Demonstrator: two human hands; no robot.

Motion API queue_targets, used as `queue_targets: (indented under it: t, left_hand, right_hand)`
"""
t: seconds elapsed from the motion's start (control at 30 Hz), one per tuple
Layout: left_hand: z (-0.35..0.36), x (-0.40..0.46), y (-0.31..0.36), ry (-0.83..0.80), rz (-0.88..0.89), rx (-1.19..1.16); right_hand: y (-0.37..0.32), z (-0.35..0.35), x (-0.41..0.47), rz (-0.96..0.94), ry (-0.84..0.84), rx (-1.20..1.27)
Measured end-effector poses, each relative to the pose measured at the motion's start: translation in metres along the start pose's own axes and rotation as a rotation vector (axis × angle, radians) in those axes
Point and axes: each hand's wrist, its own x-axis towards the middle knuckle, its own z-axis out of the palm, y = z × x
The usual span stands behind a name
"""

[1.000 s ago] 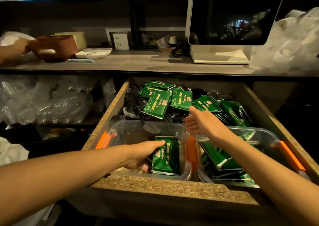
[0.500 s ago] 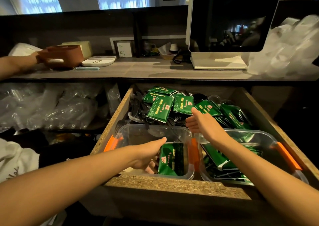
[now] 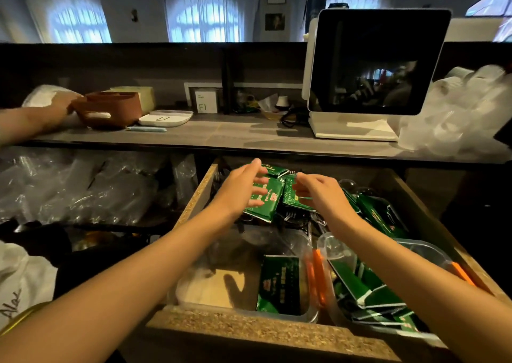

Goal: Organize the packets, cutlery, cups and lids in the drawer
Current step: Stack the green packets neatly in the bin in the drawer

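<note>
i count one open drawer (image 3: 194,199) with two clear tubs: the left tub (image 3: 310,317) holds one green packet (image 3: 279,285), the right tub (image 3: 432,252) a heap of them i can't count. behind the tubs lies a loose pile of green packets (image 3: 266,202), at least five, over black cutlery (image 3: 293,217) too tangled to number. two hands of mine are over the pile, my left hand (image 3: 243,188) and my right hand (image 3: 318,191). a third hand (image 3: 62,102) is on the table (image 3: 249,132), beside one brown basket (image 3: 110,108), one white tray (image 3: 166,117) and one screen (image 3: 374,60).
</note>
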Motion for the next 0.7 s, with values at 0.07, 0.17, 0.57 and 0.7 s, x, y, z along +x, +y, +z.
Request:
queue_targets:
  t: [0.07, 0.17, 0.57, 0.7]
  left_hand:
    - [-0.002, 0.018, -0.003, 0.063, 0.051, 0.06]
    - [-0.002, 0.044, -0.02, 0.105, 0.065, 0.352]
    - [0.002, 0.068, -0.075, 0.241, 0.083, 0.71]
    - [-0.007, 0.069, -0.075, 0.29, 0.187, 0.419]
  right_hand:
    - [-0.001, 0.003, 0.019, -0.08, 0.036, -0.268]
    - [0.01, 0.003, 0.045, -0.059, 0.07, -0.556]
    - [0.06, 0.004, 0.06, -0.008, 0.229, -0.41]
    - [0.055, -0.001, 0.056, -0.066, 0.304, -0.368]
